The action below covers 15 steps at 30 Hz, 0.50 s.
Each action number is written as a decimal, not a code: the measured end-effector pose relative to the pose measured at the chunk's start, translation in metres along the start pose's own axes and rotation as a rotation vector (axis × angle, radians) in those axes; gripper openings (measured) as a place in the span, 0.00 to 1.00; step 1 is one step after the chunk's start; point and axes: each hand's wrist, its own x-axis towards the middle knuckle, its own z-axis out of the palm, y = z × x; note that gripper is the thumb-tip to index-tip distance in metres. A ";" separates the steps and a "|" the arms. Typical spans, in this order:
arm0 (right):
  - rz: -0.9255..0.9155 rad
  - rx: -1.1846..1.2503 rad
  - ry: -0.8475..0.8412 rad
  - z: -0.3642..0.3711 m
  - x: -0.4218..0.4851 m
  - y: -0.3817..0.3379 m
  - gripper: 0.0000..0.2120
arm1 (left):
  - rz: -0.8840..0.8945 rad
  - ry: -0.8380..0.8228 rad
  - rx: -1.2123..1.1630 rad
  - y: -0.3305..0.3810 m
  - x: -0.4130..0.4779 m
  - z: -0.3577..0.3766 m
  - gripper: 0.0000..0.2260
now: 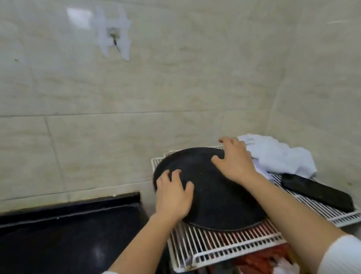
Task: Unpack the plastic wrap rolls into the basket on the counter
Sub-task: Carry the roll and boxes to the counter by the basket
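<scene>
Head view: hands (203, 179) on black tray (214, 201)

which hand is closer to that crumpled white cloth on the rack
Right. The right hand rests on the far edge of the round black pan, right beside the cloth. The left hand sits on the pan's opposite edge, well away.

Glossy black counter (51, 243), lower left
</scene>
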 end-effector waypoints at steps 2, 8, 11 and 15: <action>0.130 -0.112 -0.100 -0.009 0.006 0.036 0.29 | -0.046 -0.060 0.081 0.008 -0.001 0.021 0.27; 0.195 -0.193 -0.294 -0.001 0.008 0.082 0.37 | -0.068 -0.097 0.328 0.006 -0.002 0.040 0.27; 0.189 -0.185 -0.251 -0.002 0.012 0.079 0.36 | -0.068 -0.103 0.354 0.009 -0.001 0.039 0.27; 0.128 -0.016 -0.232 -0.006 0.018 0.051 0.33 | -0.064 -0.111 0.188 0.009 0.002 0.019 0.24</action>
